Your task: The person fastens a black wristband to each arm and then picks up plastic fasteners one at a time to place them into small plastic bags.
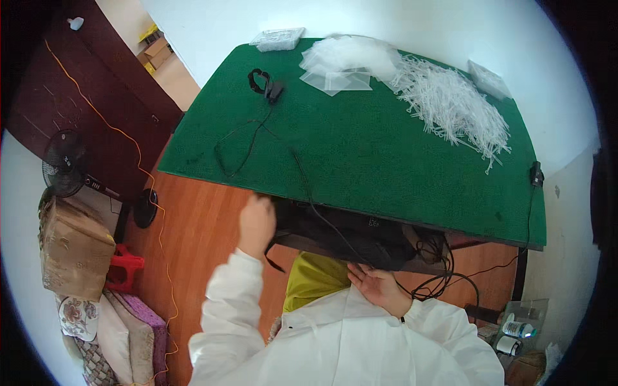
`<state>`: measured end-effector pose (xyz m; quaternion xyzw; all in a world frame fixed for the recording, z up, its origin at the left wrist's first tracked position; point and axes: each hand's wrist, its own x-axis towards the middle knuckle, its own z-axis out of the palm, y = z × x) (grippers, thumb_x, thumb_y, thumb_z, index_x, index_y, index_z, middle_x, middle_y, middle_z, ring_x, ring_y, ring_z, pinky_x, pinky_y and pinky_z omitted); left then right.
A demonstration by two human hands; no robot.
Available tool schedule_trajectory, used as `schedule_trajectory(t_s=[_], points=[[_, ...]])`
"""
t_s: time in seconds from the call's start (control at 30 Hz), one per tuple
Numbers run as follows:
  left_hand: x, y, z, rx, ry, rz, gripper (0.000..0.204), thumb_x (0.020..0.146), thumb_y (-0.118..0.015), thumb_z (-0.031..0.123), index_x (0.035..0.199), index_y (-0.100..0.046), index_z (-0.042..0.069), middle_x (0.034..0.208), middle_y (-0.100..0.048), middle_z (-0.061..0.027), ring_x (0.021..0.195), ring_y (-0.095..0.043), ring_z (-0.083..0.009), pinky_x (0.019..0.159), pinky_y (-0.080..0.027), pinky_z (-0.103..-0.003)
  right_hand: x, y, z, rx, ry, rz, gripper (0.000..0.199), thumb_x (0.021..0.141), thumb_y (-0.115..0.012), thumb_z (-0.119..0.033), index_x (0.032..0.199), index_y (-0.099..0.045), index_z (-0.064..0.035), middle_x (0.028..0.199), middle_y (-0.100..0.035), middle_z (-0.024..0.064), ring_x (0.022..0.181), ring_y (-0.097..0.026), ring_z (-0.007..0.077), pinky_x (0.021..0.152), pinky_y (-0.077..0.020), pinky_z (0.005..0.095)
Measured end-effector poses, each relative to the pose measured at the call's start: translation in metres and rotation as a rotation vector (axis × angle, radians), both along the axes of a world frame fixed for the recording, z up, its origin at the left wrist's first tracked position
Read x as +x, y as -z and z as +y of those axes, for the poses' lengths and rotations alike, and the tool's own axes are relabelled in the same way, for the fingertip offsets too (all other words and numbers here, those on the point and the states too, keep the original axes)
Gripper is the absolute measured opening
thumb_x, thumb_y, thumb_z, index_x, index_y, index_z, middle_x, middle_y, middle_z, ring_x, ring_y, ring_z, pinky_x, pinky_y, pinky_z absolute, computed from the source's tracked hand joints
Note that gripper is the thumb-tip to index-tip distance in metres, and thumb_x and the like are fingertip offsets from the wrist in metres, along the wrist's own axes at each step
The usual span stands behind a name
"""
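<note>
A dark drawer (309, 243) stands pulled out under the front edge of the green-topped table (360, 148). Inside it lies a black fabric item (367, 235), with black cables (428, 248) bunched at its right end. My left hand (257, 225) is at the drawer's left end, next to a hanging black strap (275, 262); motion blurs its fingers. Beneath the drawer's front edge is my right hand (380, 287), palm turned up. Its fingers are stretched out against or just below that edge, apparently holding nothing.
On the table are clear plastic bags (347, 61), a heap of thin clear plastic pieces (454, 103), and a black strapped device (273, 93) with a cable running to the drawer. An orange cord (161, 225) crosses the floor at left, near a fan (64, 161) and a carton (74, 248).
</note>
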<state>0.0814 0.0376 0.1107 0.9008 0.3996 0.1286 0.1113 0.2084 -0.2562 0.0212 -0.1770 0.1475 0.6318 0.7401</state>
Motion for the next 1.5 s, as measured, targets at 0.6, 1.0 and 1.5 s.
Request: schedule_trajectory(t_s=[0.6, 1.0, 1.5], points=[[-0.022, -0.036, -0.037, -0.128, 0.312, -0.050, 0.053, 0.071, -0.049, -0.004, 0.124, -0.044, -0.001, 0.122, -0.046, -0.0234, 0.113, -0.045, -0.0374, 0.093, -0.038, -0.039, -0.006, 0.000, 0.005, -0.034, 0.025, -0.008, 0.027, 0.078, -0.054, -0.011, 0.103, -0.056, -0.0021, 0.113, -0.055, 0.0110, 0.114, -0.045, 0.0273, 0.100, -0.0311, 0.0410], [0.023, 0.013, -0.044, -0.228, 0.430, 0.080, 0.050, 0.080, -0.049, 0.013, 0.124, -0.037, -0.007, 0.125, -0.040, -0.0280, 0.114, -0.038, -0.0448, 0.096, -0.031, -0.046, 0.025, -0.004, 0.043, -0.072, 0.226, -0.126, 0.024, 0.086, -0.043, -0.006, 0.109, -0.050, -0.0021, 0.110, -0.055, 0.0091, 0.105, -0.051, 0.0255, 0.097, -0.0377, 0.0378], [0.043, 0.054, -0.054, 0.140, 0.408, -0.173, 0.056, 0.079, -0.058, 0.011, 0.127, -0.034, -0.005, 0.131, -0.032, -0.0277, 0.117, -0.035, -0.0423, 0.097, -0.029, -0.045, 0.056, 0.053, 0.070, -0.199, 0.241, -0.285, 0.031, 0.089, -0.049, -0.020, 0.117, -0.047, -0.0080, 0.119, -0.051, 0.0043, 0.104, -0.048, 0.0183, 0.090, -0.0386, 0.0332]])
